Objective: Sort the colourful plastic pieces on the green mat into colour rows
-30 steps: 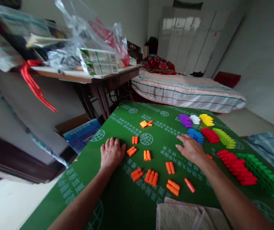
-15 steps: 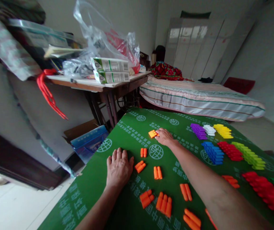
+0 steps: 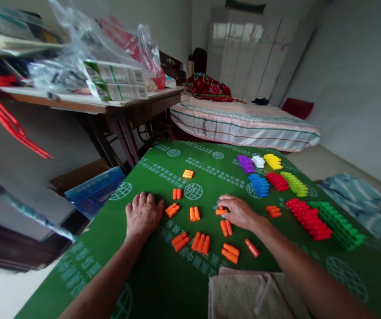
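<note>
A folded cloth [image 3: 246, 294] lies nearest on the green bench [image 3: 163, 279]. Beyond it, the right hand [image 3: 241, 213], fingers curled nearly together, pinches orange pegs [image 3: 221, 212]; the left hand [image 3: 144, 217] lies flat and empty, well left of them. Farther back is a bed [image 3: 240, 122].

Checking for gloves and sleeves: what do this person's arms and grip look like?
The left grip and right grip are ungloved human hands. The left forearm and right forearm are bare, with no sleeve, watch or bracelet showing.
</note>
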`<state>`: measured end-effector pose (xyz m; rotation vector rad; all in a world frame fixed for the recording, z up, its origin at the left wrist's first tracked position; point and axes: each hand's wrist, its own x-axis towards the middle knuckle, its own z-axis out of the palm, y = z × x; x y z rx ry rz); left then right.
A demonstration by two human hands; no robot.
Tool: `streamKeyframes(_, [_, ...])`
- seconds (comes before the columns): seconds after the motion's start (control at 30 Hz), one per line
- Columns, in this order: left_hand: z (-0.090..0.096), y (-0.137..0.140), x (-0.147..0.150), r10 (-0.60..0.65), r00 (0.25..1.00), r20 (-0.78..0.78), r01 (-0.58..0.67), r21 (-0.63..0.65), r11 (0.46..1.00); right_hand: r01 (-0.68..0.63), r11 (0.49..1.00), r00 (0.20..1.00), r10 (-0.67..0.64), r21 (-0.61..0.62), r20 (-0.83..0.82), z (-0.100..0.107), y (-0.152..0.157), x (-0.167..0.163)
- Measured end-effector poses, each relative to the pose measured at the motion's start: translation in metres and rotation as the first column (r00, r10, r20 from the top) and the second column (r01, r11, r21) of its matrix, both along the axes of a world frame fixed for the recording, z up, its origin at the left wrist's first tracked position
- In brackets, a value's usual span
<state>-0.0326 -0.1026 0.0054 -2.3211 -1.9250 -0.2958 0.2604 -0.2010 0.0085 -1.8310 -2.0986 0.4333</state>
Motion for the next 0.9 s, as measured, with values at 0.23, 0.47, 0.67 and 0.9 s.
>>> streamKeyframes(0.23, [0.007,0.000,0.003,-0.001,1.000,0.030,0.002,-0.026,1.000,0.181,0.982,0.983,-0.180,0.044,-0.030,0.016,-0.038,0.008])
streamKeyframes(0.47, [0.016,-0.003,0.005,0.008,0.999,0.032,-0.006,-0.055,0.998,0.351,0.935,0.912,-0.331,-0.045,0.242,0.033,-0.014,-0.029])
streamKeyframes(0.67, [0.021,-0.001,0.004,0.003,1.000,0.022,-0.001,-0.102,0.995,0.339,0.939,0.916,-0.316,-0.057,0.246,0.042,-0.017,-0.029])
streamKeyframes(0.9, [0.019,0.005,0.004,-0.010,1.000,0.005,0.011,-0.105,0.994,0.480,0.876,0.836,-0.475,0.052,0.275,0.033,-0.095,0.043])
